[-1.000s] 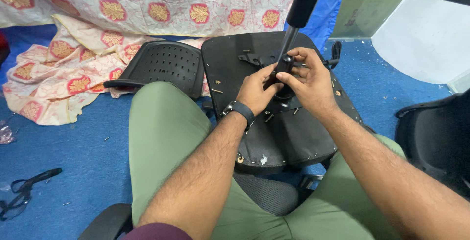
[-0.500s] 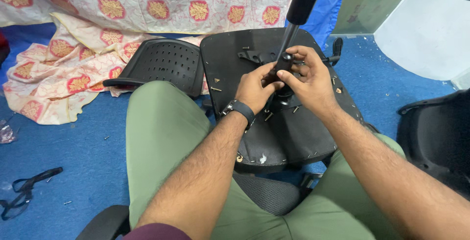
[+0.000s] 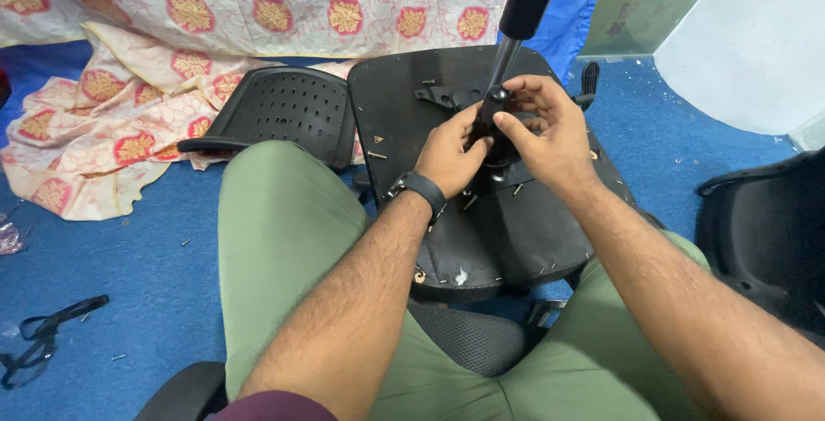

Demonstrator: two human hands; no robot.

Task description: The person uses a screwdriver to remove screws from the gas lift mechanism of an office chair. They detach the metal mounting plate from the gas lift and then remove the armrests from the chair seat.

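An upturned black chair seat (image 3: 412,129) lies between my knees, its underside up, with a black metal mechanism plate (image 3: 443,96) bolted near the middle. A black gas-lift column (image 3: 507,51) rises from it toward the top edge. My left hand (image 3: 451,150) grips the column's lower black collar from the left. My right hand (image 3: 546,133) curls around the same collar from the right, fingers over its top. Several loose screws (image 3: 378,156) lie on the seat underside. A black watch (image 3: 418,189) sits on my left wrist.
A perforated black chair back (image 3: 288,112) lies left of the seat on blue carpet (image 3: 112,258). A patterned pink-and-cream cloth (image 3: 112,112) is bunched behind it. Another black chair shell (image 3: 765,232) is at the right. A black strap (image 3: 43,331) lies bottom left. A white panel (image 3: 739,51) stands far right.
My right hand has shifted slightly up around the collar, its fingers spreading over the top. My left hand stays on the collar. The view has drifted a little.
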